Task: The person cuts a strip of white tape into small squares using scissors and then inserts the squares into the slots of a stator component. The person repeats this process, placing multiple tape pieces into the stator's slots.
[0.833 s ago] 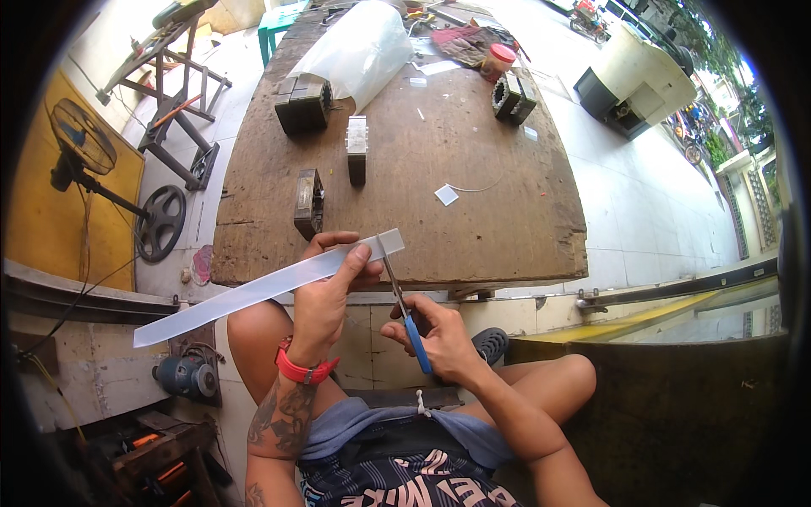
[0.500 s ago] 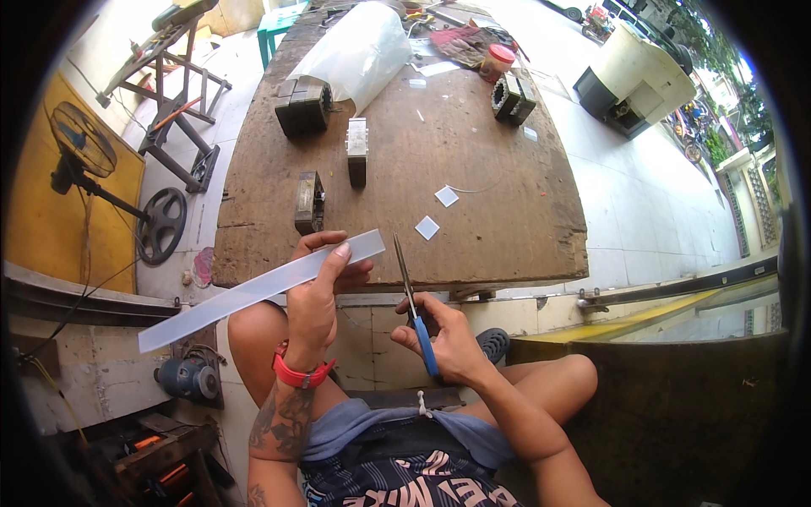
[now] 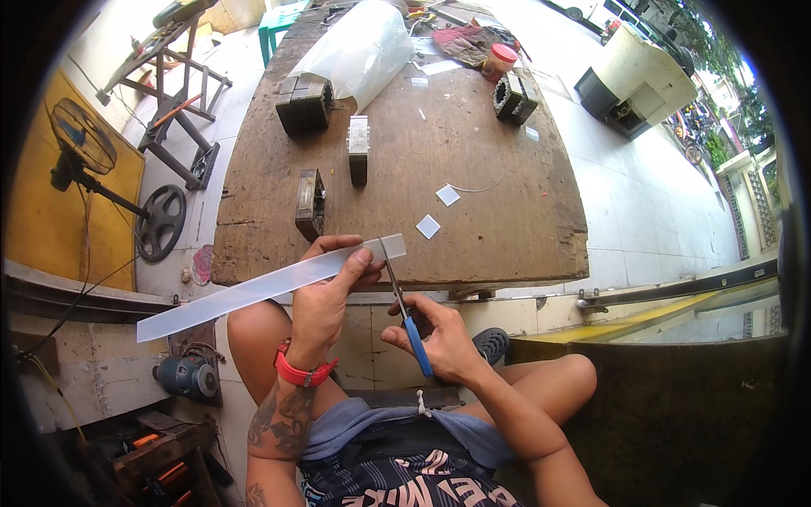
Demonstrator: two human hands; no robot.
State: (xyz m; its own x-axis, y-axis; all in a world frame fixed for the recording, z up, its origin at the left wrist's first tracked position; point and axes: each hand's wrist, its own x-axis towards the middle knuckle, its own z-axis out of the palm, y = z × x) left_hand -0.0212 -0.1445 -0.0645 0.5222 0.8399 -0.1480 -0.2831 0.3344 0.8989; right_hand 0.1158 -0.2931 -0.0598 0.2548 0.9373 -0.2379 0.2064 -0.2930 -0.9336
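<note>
A long translucent white plastic strip [image 3: 245, 296] is pinched near its right end between the thumb and fingers of my left hand [image 3: 331, 279]. Its far end reaches out to the lower left over my knee. My right hand [image 3: 439, 336] grips a pair of blue-handled scissors [image 3: 416, 342], pointing up and slightly left. The scissor blades cross the strip close to its right end, just beyond my left thumb. Past them on the wooden table [image 3: 507, 228] lie two small white squares, one [image 3: 428, 226] nearer and the other [image 3: 448, 195] a little farther off.
Dark metal stator cores [image 3: 304, 106] stand on the table's left side, with another [image 3: 514, 99] at the right. Behind them are a clear plastic sheet [image 3: 359, 51], a red-lidded jar [image 3: 498, 62] and a rag [image 3: 465, 42]. A fan [image 3: 84, 139] stands on the left.
My left hand has shifted the strip slightly right. The scissors have moved left, so their blades now cross the strip's end, where before they stood just beside it.
</note>
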